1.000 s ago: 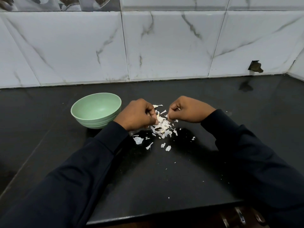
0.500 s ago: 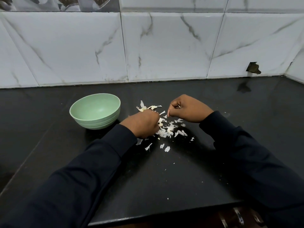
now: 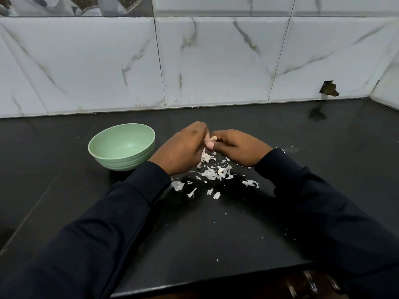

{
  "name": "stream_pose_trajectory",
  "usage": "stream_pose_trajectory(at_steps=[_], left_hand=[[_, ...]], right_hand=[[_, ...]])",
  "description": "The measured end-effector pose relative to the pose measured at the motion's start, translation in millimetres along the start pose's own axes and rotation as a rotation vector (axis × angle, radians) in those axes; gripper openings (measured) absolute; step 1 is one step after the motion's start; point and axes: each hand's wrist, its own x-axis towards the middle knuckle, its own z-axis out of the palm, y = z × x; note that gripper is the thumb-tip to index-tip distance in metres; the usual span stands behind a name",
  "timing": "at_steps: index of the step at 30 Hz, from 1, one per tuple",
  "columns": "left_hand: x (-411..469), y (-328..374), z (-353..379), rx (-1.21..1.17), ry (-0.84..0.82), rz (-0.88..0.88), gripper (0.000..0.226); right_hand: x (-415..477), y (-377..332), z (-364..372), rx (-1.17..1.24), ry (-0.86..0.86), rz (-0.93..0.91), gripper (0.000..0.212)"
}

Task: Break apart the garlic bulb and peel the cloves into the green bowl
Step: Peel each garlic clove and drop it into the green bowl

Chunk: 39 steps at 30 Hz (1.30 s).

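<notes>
My two hands meet above the black counter, just right of the green bowl (image 3: 122, 145). A pale garlic clove (image 3: 213, 138) shows between the fingertips. My right hand (image 3: 235, 147) pinches it, and my left hand (image 3: 183, 147) curls its fingers against the same clove from the left. A strip of papery skin hangs below the fingers. White garlic skins (image 3: 216, 172) lie scattered on the counter under and in front of the hands. The bowl's inside looks empty from here.
The black counter (image 3: 194, 234) ends at a front edge near the bottom of view, with drawer handles (image 3: 311, 283) below it. A marble-tiled wall (image 3: 205, 65) closes the back and the right corner.
My left hand rose from the pile of skins and moved right to meet my right hand. Both hands now hold a clove between them, lifted off the counter.
</notes>
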Motion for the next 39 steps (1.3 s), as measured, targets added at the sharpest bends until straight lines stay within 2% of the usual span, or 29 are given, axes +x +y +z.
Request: stream_pose_trajectory(at_steps=[2, 6, 10, 12, 17, 24, 27, 30, 35, 39], left_hand=[[0.4, 2.9, 0.7, 0.005, 0.025, 0.036, 0.011], [0.7, 8.1, 5.1, -0.049, 0.107, 0.038, 0.017], [-2.1, -0.9, 1.0, -0.087, 0.133, -0.035, 0.01], [-5.3, -7.1, -1.8, -0.086, 0.146, -0.08, 0.009], [-6.8, -12.7, -5.7, -0.097, 0.175, -0.154, 0.01], [-7.7, -21.2, -15.8, -0.082, 0.261, -0.267, 0.008], [-7.4, -22.8, -16.3, -0.079, 0.284, -0.302, 0.007], [-7.2, -23.7, -12.8, -0.071, 0.279, -0.325, 0.007], [-7.6, -23.4, -9.4, -0.046, 0.259, -0.38, 0.008], [-7.6, -22.6, -5.2, -0.046, 0.23, -0.416, 0.012]], right_hand=[[-5.4, -5.1, -3.0, 0.066, 0.017, 0.015, 0.038], [-6.1, -7.0, -16.4, 0.097, 0.094, 0.053, 0.042], [-20.6, 26.8, -68.5, 0.455, 0.198, 0.288, 0.034], [-37.5, 50.7, -90.9, 0.391, 0.177, 0.343, 0.026], [-49.4, 71.0, -102.2, -0.137, -0.055, 0.483, 0.008], [-45.7, 67.4, -99.9, -0.083, -0.06, 0.624, 0.013], [-43.4, 59.7, -102.1, -0.204, 0.074, 0.548, 0.01], [-28.6, 39.6, -86.5, -0.212, 0.158, 0.338, 0.004], [18.9, 11.5, -38.5, -0.157, 0.11, 0.119, 0.005], [56.3, 15.6, -2.0, -0.25, 0.048, 0.079, 0.028]])
